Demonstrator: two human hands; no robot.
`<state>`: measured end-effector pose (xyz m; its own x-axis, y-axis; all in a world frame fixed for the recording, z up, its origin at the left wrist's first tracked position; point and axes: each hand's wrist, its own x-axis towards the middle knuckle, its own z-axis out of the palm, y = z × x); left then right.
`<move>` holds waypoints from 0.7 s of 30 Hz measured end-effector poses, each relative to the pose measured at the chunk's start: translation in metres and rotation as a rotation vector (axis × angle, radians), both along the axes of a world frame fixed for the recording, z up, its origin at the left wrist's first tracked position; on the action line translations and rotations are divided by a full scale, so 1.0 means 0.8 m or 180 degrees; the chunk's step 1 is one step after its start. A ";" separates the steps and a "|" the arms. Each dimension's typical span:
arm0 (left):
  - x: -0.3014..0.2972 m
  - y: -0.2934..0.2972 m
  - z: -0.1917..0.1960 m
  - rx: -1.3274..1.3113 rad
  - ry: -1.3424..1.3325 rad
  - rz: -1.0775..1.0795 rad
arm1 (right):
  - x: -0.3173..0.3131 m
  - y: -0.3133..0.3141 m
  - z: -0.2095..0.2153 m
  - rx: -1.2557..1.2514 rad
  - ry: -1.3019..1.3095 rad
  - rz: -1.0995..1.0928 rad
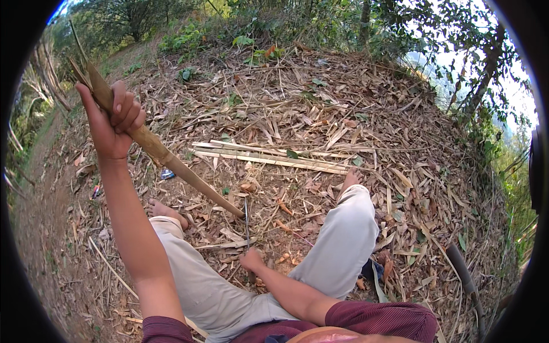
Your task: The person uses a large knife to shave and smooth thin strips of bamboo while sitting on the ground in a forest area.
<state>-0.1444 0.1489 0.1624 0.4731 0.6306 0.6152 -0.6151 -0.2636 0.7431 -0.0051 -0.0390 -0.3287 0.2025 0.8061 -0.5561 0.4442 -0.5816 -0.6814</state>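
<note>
My left hand (108,126) is raised at the upper left, its fingers wrapped round the top part of a long piece of split bamboo (177,166). The bamboo slants down to the right, and its upper end is split into points. Low in the middle, between my legs, my right hand (252,260) is closed on the handle of a knife (247,226). The narrow blade points away from me. The bamboo's lower end meets or lies just beside the blade; I cannot tell whether they touch.
Several pale bamboo strips (274,158) lie in a bundle beyond my bare feet. Dry leaves and shavings cover the ground. A small blue wrapper (167,174) lies near my left foot (168,212). A dark pole (462,268) lies at the right. Trees and bushes stand beyond.
</note>
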 end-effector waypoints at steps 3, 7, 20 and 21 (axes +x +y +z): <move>-0.001 0.000 0.000 0.0007 0.0011 -0.0084 | -0.002 0.002 0.002 -0.0018 0.0012 -0.0004; 0.000 -0.001 0.000 -0.0032 -0.0011 -0.0050 | 0.001 0.001 0.004 -0.0013 0.0043 0.0060; -0.001 0.004 -0.001 0.0081 0.0022 -0.0204 | -0.001 0.003 -0.002 -0.0161 0.0023 0.0082; -0.001 0.005 -0.001 0.0083 0.0023 -0.0218 | -0.001 0.004 -0.002 -0.0169 0.0036 0.0081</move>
